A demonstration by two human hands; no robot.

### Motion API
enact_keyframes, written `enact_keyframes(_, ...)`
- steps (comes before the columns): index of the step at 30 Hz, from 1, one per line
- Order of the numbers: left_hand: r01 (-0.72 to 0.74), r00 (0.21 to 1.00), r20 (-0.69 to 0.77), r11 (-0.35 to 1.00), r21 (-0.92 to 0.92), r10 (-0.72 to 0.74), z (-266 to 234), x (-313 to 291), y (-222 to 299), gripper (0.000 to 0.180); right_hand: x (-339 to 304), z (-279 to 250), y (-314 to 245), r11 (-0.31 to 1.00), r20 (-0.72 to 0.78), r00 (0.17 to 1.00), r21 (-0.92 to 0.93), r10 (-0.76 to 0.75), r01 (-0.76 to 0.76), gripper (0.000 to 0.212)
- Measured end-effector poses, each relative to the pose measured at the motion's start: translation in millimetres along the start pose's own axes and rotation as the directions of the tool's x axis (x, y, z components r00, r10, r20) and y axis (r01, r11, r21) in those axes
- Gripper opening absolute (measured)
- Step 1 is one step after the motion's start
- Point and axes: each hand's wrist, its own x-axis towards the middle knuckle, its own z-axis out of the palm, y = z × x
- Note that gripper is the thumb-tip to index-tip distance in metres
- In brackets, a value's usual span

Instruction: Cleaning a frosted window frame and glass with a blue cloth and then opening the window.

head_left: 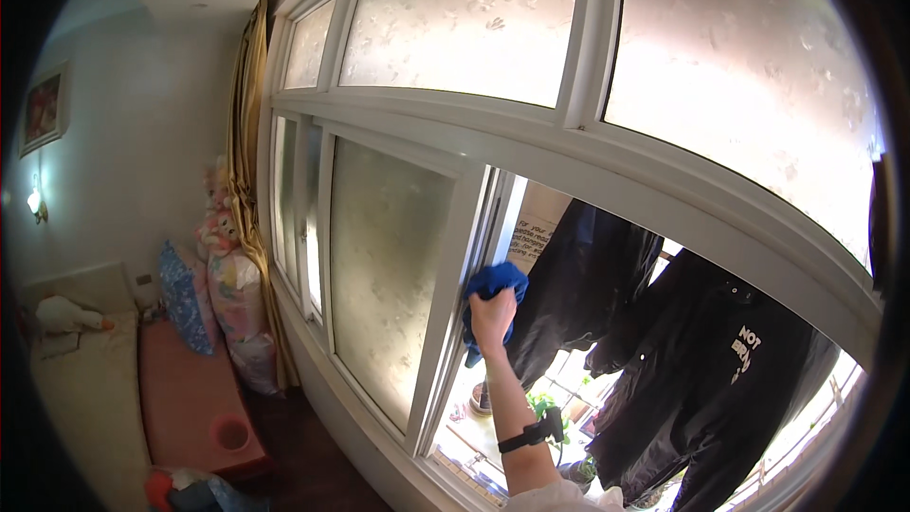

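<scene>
My right hand [494,321] is closed around a bunched blue cloth [498,280]. It presses the cloth against the upright white edge of a sliding window frame [453,294], beside the open part of the window. A black band with a small device [531,432] circles my right forearm. Left of the hand is a frosted window pane [389,265]. Just right of it, dark trousers [578,275] hang in the opening, with another black garment [701,370] farther right. My left hand is out of view.
Potted plants [545,406] stand outside below the hanging clothes. A gold curtain [248,161] hangs at the window's left end. Beyond it are bagged plush toys [237,294], a blue patterned pillow [187,299], a pink bench-like surface [180,398] and a bed [90,417].
</scene>
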Motion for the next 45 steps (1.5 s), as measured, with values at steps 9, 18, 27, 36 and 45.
enact_keyframes(9,-0.054,0.998,0.013,0.997,-0.051,0.054,-12,-34,-13,0.025,-136,20,87,0.968,0.075,0.971,-0.132,0.225,-0.214,0.051)
enact_keyframes(18,-0.151,0.987,-0.067,0.987,-0.061,0.147,-24,-59,-7,0.028,-210,38,150,0.958,0.113,0.956,-0.132,0.270,-0.255,0.051)
enact_keyframes(27,-0.128,0.957,-0.257,0.991,0.035,0.133,3,-38,8,0.026,-339,96,312,0.798,0.284,0.818,-0.518,0.501,-0.309,0.080)
enact_keyframes(36,-0.025,0.934,-0.335,0.957,0.288,0.126,12,75,25,0.025,-429,144,358,0.385,0.097,0.938,-0.894,-0.334,0.229,0.002)
enact_keyframes(45,0.085,0.947,-0.319,0.940,0.331,0.027,16,142,-14,0.028,-461,88,346,0.926,0.291,0.887,-0.228,0.359,-0.300,0.066)
